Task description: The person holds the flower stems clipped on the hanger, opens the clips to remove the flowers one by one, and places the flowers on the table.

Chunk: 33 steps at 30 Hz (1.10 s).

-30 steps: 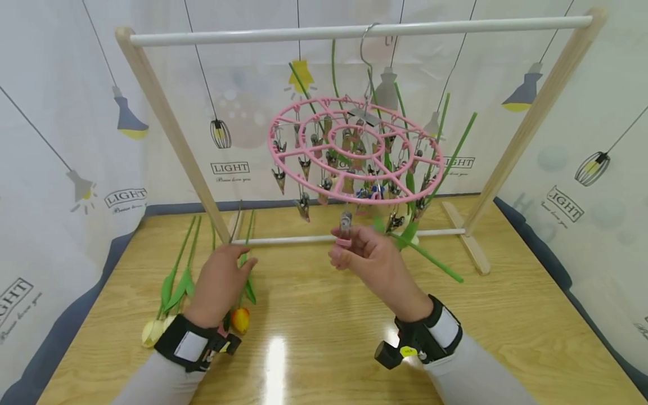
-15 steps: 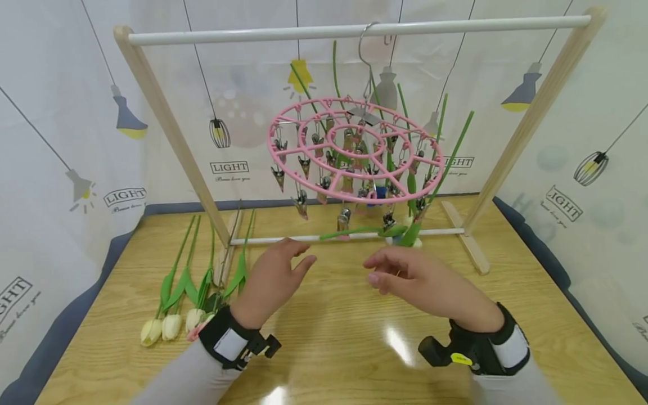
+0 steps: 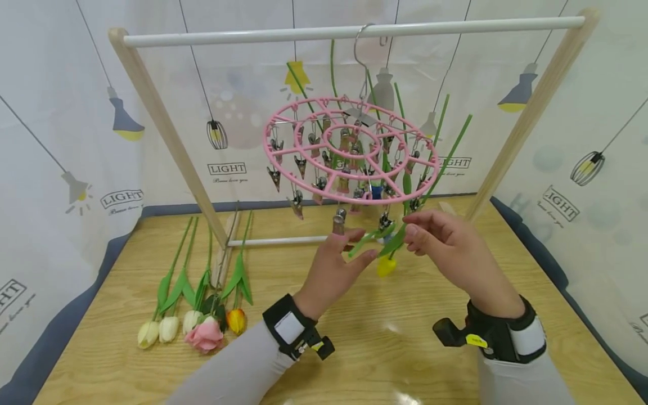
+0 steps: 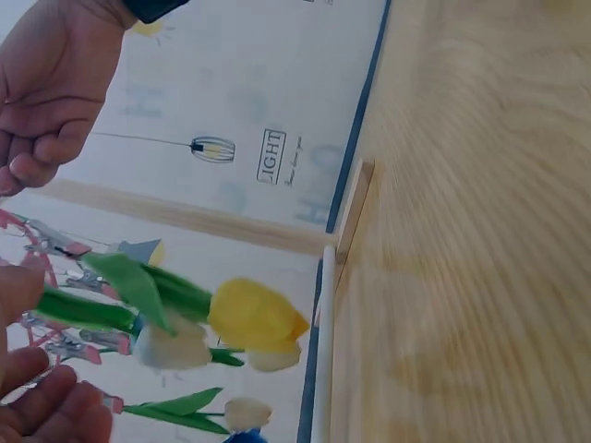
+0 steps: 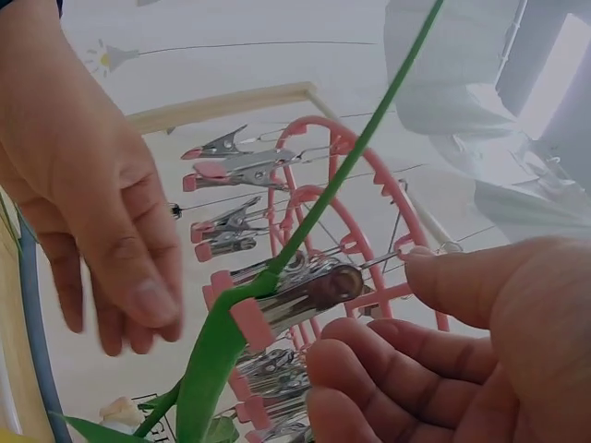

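Note:
A yellow tulip (image 3: 387, 266) hangs head down below the pink round clip hanger (image 3: 331, 184), among its metal clips. My left hand (image 3: 331, 273) is beside the tulip's green leaves (image 3: 394, 242), thumb and fingers apart, with no firm grip visible. Across from it, my right hand (image 3: 450, 247) has loosely bent fingers close to the leaves. In the right wrist view, a pink-tipped clip (image 5: 309, 300) clamps a green stem (image 5: 360, 138) near my right thumb and fingers; whether they touch it I cannot tell.
The hanger hooks over a white rail (image 3: 243, 37) on a wooden stand. More stems rise through it. On the table's left lie white tulips (image 3: 169, 329), a pink rose (image 3: 205, 335) and an orange tulip (image 3: 236, 322).
My left hand has moved right, from the loose flowers to the hanging tulip. My right hand has let go of a clip and moved right. The hanging tulip has swung round; its yellow head shows now.

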{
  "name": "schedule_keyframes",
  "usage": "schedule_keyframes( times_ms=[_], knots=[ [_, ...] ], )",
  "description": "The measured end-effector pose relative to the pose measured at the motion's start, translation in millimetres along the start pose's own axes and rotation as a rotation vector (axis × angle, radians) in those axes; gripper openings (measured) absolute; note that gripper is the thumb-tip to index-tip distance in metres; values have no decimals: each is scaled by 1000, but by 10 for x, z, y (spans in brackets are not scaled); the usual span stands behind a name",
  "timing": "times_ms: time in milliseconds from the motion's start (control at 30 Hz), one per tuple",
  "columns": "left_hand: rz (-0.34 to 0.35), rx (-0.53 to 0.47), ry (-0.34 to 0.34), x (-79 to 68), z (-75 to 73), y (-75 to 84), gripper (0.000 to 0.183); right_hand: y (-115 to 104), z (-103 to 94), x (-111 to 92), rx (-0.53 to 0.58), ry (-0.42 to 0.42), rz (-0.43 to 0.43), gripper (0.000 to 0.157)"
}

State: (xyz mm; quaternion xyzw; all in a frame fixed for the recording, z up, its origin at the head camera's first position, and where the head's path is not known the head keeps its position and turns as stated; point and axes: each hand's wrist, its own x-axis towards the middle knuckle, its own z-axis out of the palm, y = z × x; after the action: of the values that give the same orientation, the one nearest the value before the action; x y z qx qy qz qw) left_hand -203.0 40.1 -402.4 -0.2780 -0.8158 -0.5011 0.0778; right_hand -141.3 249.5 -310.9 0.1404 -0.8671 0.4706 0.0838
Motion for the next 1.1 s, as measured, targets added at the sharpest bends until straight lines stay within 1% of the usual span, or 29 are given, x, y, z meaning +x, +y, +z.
schedule_keyframes(
  times_ms=[67,200,267,300,367,400,467,567,633,700,733,833,933,1033,1100],
  knots=[
    [39,-33,31,41,74,17,51,12,7,20,1,22,-1,27],
    [86,-70,92,115,204,67,50,34,12,49,-4,46,-4,28],
    [95,-95,93,134,248,95,49,47,9,53,-9,55,-1,29],
    [86,-111,91,139,267,106,49,53,6,53,-4,57,4,29],
    [69,-166,86,144,299,123,46,61,0,52,3,61,9,29],
    [76,-188,91,146,311,127,42,63,-2,52,5,64,10,29],
    [121,-179,121,152,326,128,34,67,-6,52,13,64,12,29],
    [225,-107,180,147,322,119,16,71,-13,56,12,61,15,31],
    [271,-53,199,137,307,109,16,75,-15,61,10,59,13,31],
    [297,-45,195,123,287,103,21,80,-15,69,5,60,7,31],
    [310,-48,188,120,278,104,20,83,-16,73,6,59,3,31],
    [324,-60,175,112,261,108,16,92,-10,75,14,63,-9,29],
    [310,-80,171,97,244,110,11,100,12,75,17,78,-31,28],
    [293,-69,174,74,223,96,14,107,56,82,-11,96,-67,27],
    [281,-57,176,57,201,98,16,105,92,89,-34,93,-82,28]
  ],
)
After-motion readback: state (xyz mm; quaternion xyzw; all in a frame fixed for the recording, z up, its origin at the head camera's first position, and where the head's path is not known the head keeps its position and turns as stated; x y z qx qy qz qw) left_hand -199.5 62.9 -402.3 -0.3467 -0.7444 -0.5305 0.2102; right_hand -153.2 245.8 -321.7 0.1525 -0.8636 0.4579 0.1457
